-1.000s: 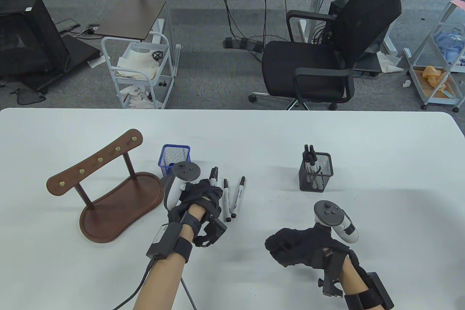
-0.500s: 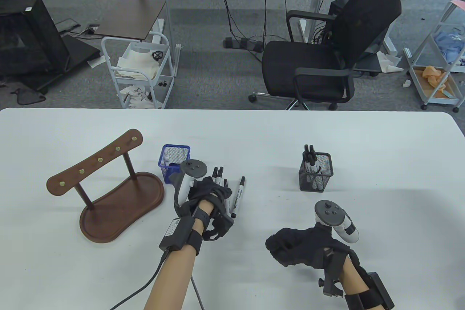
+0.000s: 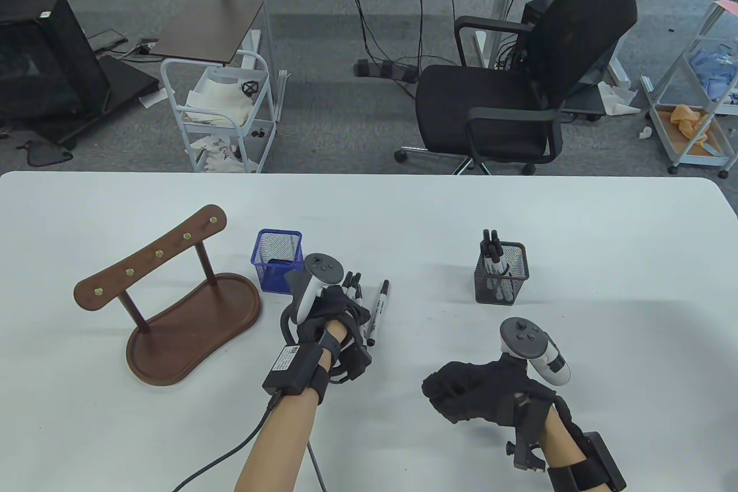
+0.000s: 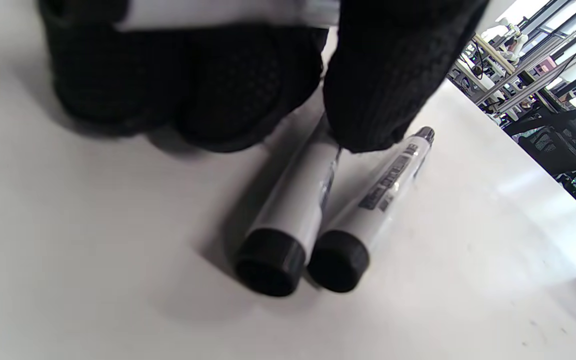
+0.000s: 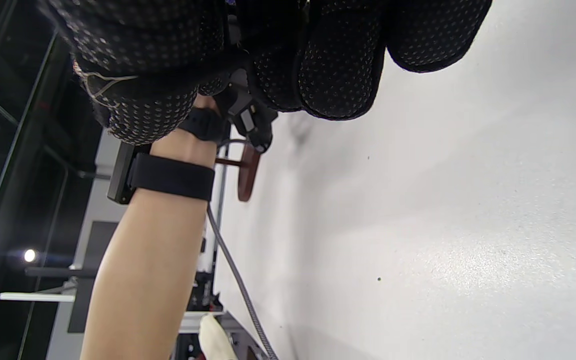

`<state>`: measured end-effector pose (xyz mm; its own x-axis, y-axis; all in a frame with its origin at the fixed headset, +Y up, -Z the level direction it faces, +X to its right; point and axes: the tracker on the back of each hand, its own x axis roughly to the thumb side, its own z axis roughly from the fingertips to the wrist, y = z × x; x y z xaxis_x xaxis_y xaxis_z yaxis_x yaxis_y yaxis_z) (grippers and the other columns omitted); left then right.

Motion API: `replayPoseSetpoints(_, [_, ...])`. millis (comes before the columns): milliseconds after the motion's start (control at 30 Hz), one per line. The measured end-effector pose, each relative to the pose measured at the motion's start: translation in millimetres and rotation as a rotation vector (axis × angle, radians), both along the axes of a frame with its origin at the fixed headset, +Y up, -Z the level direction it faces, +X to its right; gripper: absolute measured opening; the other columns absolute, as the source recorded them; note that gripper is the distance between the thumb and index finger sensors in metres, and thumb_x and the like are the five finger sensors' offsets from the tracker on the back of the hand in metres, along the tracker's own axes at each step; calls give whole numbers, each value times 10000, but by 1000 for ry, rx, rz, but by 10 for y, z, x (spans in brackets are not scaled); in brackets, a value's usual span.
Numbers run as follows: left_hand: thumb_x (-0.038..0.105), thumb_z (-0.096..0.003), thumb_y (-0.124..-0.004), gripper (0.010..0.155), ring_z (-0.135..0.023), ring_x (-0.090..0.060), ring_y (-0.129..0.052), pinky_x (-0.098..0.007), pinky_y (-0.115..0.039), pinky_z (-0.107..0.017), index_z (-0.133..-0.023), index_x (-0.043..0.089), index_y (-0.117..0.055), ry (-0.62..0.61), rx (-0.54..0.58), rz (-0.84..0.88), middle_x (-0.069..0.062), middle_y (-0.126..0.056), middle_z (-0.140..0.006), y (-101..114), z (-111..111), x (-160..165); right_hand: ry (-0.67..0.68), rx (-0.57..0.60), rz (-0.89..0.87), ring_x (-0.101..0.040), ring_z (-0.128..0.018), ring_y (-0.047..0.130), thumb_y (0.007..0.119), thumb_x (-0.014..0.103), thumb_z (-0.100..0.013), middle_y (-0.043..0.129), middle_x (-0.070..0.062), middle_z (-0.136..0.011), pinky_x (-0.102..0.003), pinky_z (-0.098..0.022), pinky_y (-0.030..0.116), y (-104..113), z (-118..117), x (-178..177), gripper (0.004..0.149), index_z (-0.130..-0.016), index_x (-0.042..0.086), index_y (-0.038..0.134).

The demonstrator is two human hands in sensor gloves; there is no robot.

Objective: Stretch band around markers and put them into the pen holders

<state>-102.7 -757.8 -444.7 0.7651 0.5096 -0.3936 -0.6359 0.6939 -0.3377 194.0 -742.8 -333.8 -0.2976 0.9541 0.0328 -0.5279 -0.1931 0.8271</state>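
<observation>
Left hand (image 3: pixel 330 316) fingers (image 4: pixel 378 90) curled, grasping markers (image 3: pixel 353 290) on white tabletop (image 3: pixel 403 215), right of blue pen holder (image 3: pixel 277 258). Right hand (image 3: pixel 478 391) fingers loosely curled, holding nothing, near right. Grey carpet, office chair (image 3: pixel 519 82) beyond.

I see open tabletop (image 3: pixel 415 238) between the blue mesh holder (image 3: pixel 277 257) and black mesh holder (image 3: pixel 501 280); a wooden rack (image 3: pixel 173 307) blocks the left.

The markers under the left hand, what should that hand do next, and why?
Probably pull the last marker in beside the others. The left hand already grips some markers, and the left wrist view shows two more lying side by side on the table, so they likely need gathering before any band goes round them.
</observation>
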Motion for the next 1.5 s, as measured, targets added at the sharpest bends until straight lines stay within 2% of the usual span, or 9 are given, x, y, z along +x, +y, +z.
replayPoseSetpoints(533, [303,-540,-882,616,-495,-196,-999,-466,-901,-408,-1017,14,-620,-29,-31,-119,-105,-872,-746,27,48,0,5,1,2,-316,-686,925,922,388,-469,886,-62,-902,-622,-635,677,-6,2,1,517,-946,292,748])
replayPoseSetpoints(867, [357,-567,-824,548,-466,-187,-983,-464,-893,-388,-955,5,-661,-107,-2,-254,-101,-881,-690,33,84,11,3,2,1,-316,-685,926,920,387,-469,887,-63,-900,-622,-634,679,-5,1,5,516,-946,291,748])
replayPoseSetpoints(1033, [364,-580,-782,527,-494,-202,-977,-474,-886,-399,-952,15,-652,-163,-22,-176,-102,-864,-718,78,125,-44,5,4,-2,-317,-686,925,920,386,-470,886,-63,-900,-623,-635,677,-3,-2,4,514,-945,290,750])
replayPoseSetpoints(1233, [359,-601,-748,516,-562,-242,-971,-508,-872,-444,-973,33,-605,-228,-10,-70,-109,-820,-782,245,188,-53,3,4,3,-317,-686,925,920,385,-471,887,-62,-899,-622,-634,678,-8,-1,8,516,-947,292,747])
replayPoseSetpoints(1367, [345,-606,-735,505,-767,-372,-932,-591,-822,-570,-979,43,-577,-251,-6,-4,-157,-767,-926,345,227,-23,0,4,2,-318,-687,925,921,385,-470,888,-61,-900,-623,-634,677,-5,-2,9,520,-950,300,741])
replayPoseSetpoints(1500, [327,-605,-743,493,-846,-439,-893,-627,-785,-619,-974,41,-582,-270,0,57,-206,-732,-1005,402,236,36,-6,6,7,-317,-687,925,922,384,-470,888,-57,-900,-623,-635,677,-7,-6,16,531,-959,308,727])
